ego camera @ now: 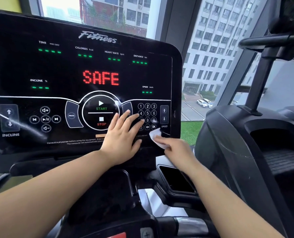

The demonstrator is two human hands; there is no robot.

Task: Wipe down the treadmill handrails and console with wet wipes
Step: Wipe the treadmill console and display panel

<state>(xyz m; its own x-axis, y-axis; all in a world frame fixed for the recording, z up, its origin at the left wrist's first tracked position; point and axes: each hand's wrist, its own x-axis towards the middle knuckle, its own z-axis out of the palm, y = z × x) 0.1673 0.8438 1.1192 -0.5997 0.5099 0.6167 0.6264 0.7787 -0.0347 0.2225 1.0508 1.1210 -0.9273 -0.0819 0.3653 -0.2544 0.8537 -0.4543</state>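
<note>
Console point(70, 69): a black treadmill panel, lit. It shows "SAFE" in red dots at the centre and green dashes under TIME, CALORIES, HEART RATE, DISTANCE, INCLINE and SPEED.
Left hand point(123, 134): laid flat on the lower part of the console with the fingers straight and spread. The fingertips reach the number keypad point(147, 113), just right of the START/STOP ring point(100, 110). It holds nothing.
Right hand point(175, 148): at the console's lower right corner, with the fingers drawn together round the wet wipe and pressing it to the panel.
Wet wipe point(157, 137): white and crumpled, against the console just below the OK key and the SPEED arrows. It sticks out past the right fingertips.
Streaks: pale smears run across the glossy face near the INCLINE arrows point(9, 117).
Below the console: a dark recessed tray point(177, 181) sits under the right forearm.
To the right: a neighbouring black machine point(245, 138), close by.
Beyond: a window point(160, 23) looks out on grey tower blocks, with white cars point(204, 103) parked below.
</note>
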